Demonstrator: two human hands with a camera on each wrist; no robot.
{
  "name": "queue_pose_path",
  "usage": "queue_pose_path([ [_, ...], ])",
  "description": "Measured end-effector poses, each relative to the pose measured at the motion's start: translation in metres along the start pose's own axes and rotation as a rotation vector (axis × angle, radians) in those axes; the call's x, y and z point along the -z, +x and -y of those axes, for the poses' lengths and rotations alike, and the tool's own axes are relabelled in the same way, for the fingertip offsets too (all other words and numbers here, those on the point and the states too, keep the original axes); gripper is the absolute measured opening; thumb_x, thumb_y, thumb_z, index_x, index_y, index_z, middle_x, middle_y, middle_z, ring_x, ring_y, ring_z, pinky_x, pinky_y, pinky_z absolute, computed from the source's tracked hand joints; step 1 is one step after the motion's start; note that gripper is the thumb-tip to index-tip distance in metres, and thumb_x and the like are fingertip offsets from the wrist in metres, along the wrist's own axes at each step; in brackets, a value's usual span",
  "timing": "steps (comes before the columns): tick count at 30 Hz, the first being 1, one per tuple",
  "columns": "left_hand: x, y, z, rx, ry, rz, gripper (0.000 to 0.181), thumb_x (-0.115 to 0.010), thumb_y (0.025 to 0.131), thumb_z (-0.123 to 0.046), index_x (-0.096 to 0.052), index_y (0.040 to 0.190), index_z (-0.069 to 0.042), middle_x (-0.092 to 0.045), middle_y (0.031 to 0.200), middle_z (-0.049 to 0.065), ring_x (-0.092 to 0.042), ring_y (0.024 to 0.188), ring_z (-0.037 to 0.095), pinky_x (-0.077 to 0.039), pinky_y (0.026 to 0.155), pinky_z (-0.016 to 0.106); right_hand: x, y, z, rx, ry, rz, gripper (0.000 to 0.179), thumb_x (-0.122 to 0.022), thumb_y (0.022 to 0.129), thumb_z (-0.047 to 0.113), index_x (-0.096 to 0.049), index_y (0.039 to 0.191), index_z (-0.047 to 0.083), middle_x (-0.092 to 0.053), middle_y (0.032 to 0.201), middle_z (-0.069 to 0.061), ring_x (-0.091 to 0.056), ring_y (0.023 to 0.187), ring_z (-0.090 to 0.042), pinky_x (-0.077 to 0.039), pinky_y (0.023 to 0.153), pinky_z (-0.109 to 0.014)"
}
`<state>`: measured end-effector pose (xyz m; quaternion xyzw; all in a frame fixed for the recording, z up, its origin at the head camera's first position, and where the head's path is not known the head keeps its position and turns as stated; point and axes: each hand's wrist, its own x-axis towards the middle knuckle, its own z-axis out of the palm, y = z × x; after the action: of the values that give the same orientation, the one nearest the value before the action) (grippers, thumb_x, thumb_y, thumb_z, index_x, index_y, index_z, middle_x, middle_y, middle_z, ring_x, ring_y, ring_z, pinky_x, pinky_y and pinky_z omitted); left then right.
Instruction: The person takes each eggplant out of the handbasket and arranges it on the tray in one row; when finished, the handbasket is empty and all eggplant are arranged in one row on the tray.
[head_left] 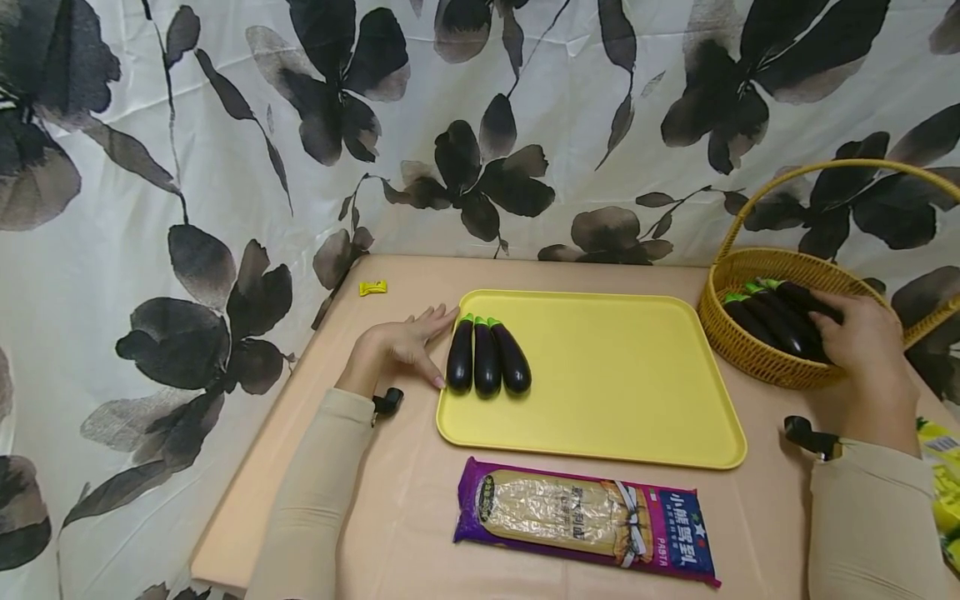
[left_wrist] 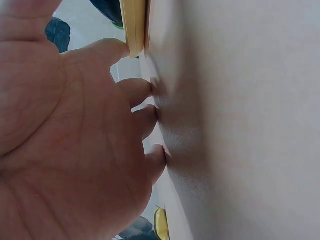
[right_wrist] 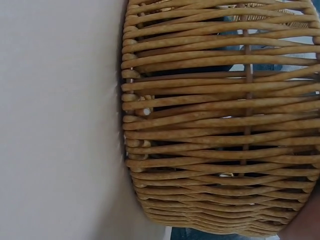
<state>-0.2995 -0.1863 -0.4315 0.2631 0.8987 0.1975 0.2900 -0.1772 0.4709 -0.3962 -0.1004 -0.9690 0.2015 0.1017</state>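
Fingers of the right hand [head_left: 870,333] pinch an eggplant [head_left: 806,298] inside a basket, while the left hand [head_left: 401,342] lies spread against a yellow tray.

Behind the tray [head_left: 615,375] hangs a white curtain [head_left: 465,83] printed with dark flowers; beneath it is a pale table [head_left: 405,500]. Just beside the tray's far right corner stands the wicker basket [head_left: 772,371] with its arched handle. Along the tray's near side lies a purple packet [head_left: 585,521] marked PASTA. Well to the right, a yellow-green package [head_left: 941,483] is cut off by the view's edge.

The left hand's fingers are extended and apart, touching the tray's left edge. The right hand, much nearer the basket, appears to have finger and thumb curled on the eggplant's blunt end. That eggplant's long axis slants, its green stem end pointing left and away; the tray lies left of these fingers. Other eggplants [head_left: 772,325] fill the basket beside it.

Three eggplants [head_left: 487,358] rest side by side near the tray's left edge, stems away from the person. Beyond that edge sits a tiny yellow wrapped piece [head_left: 372,287].
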Motion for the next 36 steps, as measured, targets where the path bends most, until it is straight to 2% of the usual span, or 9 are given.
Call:
queue_pose_path([
  [6, 0.000, 0.000, -0.001, 0.006, -0.002, 0.005, 0.150, -0.097, 0.060, -0.057, 0.002, 0.169, -0.029, 0.016, 0.175, 0.008, 0.020, 0.161, 0.029, 0.009, 0.130, 0.058, 0.000, -0.003, 0.006, -0.012, 0.072, -0.059, 0.050, -0.040, 0.112, 0.026, -0.039, 0.158, 0.003, -0.040, 0.149, -0.043, -0.028, 0.141, -0.063, -0.013, 0.121, -0.074],
  [13, 0.000, -0.004, 0.000, -0.003, 0.006, 0.007, 0.150, -0.098, 0.061, -0.055, 0.002, 0.169, -0.028, 0.016, 0.175, 0.009, 0.020, 0.161, 0.029, 0.010, 0.130, 0.057, 0.006, -0.011, 0.034, -0.097, 0.207, -0.082, 0.057, -0.040, 0.110, 0.047, -0.037, 0.162, 0.021, -0.025, 0.169, -0.025, -0.017, 0.154, -0.055, -0.015, 0.120, -0.076],
  [20, 0.000, -0.005, 0.002, -0.011, 0.009, 0.010, 0.150, -0.098, 0.061, -0.056, 0.002, 0.169, -0.027, 0.015, 0.175, 0.010, 0.019, 0.161, 0.030, 0.010, 0.130, 0.057, 0.006, -0.019, 0.062, -0.014, 0.360, -0.060, 0.054, -0.045, 0.108, 0.048, -0.040, 0.161, 0.033, -0.028, 0.171, -0.015, -0.024, 0.155, -0.047, -0.026, 0.120, -0.072],
  [21, 0.000, -0.005, 0.002, -0.013, 0.011, 0.012, 0.150, -0.098, 0.060, -0.056, 0.002, 0.169, -0.027, 0.015, 0.175, 0.010, 0.019, 0.161, 0.030, 0.010, 0.130, 0.058, 0.005, -0.020, 0.066, -0.006, 0.359, -0.065, 0.053, -0.046, 0.108, 0.048, -0.041, 0.160, 0.035, -0.031, 0.170, -0.014, -0.028, 0.154, -0.045, -0.030, 0.120, -0.069],
  [24, 0.000, -0.004, 0.002, -0.009, 0.014, 0.015, 0.151, -0.097, 0.059, -0.058, 0.002, 0.169, -0.028, 0.015, 0.175, 0.009, 0.019, 0.161, 0.030, 0.010, 0.130, 0.057, 0.003, -0.022, 0.074, 0.016, 0.360, -0.081, 0.051, -0.048, 0.108, 0.048, -0.045, 0.158, 0.037, -0.040, 0.166, -0.008, -0.039, 0.149, -0.034, -0.048, 0.113, -0.034],
  [26, 0.000, -0.004, 0.001, -0.004, 0.017, 0.017, 0.152, -0.097, 0.058, -0.059, 0.002, 0.169, -0.029, 0.016, 0.175, 0.008, 0.020, 0.161, 0.028, 0.010, 0.130, 0.056, 0.002, -0.023, 0.079, 0.038, 0.369, -0.091, 0.050, -0.050, 0.107, 0.046, -0.047, 0.156, 0.036, -0.045, 0.162, -0.005, -0.045, 0.141, -0.024, -0.047, 0.097, -0.012],
  [28, 0.000, -0.004, 0.001, -0.001, 0.019, 0.017, 0.152, -0.098, 0.058, -0.058, 0.002, 0.169, -0.029, 0.016, 0.175, 0.008, 0.020, 0.161, 0.028, 0.009, 0.130, 0.056, 0.000, -0.025, 0.084, 0.061, 0.390, -0.096, 0.049, -0.052, 0.107, 0.044, -0.050, 0.155, 0.035, -0.049, 0.157, -0.002, -0.049, 0.131, -0.011, -0.040, 0.081, 0.001],
  [32, -0.001, -0.003, -0.001, -0.005, 0.025, 0.017, 0.150, -0.098, 0.061, -0.056, 0.002, 0.169, -0.028, 0.015, 0.175, 0.008, 0.020, 0.161, 0.028, 0.009, 0.130, 0.056, -0.004, -0.027, 0.094, 0.117, 0.432, -0.093, 0.048, -0.056, 0.107, 0.038, -0.053, 0.154, 0.029, -0.054, 0.153, 0.000, -0.048, 0.116, 0.007, -0.040, 0.079, 0.004],
  [36, -0.003, -0.003, -0.002, -0.012, 0.029, 0.014, 0.149, -0.097, 0.062, -0.055, 0.002, 0.169, -0.028, 0.016, 0.175, 0.008, 0.020, 0.161, 0.028, 0.010, 0.130, 0.057, -0.008, -0.030, 0.105, 0.169, 0.411, -0.080, 0.047, -0.057, 0.107, 0.037, -0.055, 0.153, 0.025, -0.054, 0.154, -0.011, -0.052, 0.126, -0.008, -0.040, 0.084, 0.001],
])
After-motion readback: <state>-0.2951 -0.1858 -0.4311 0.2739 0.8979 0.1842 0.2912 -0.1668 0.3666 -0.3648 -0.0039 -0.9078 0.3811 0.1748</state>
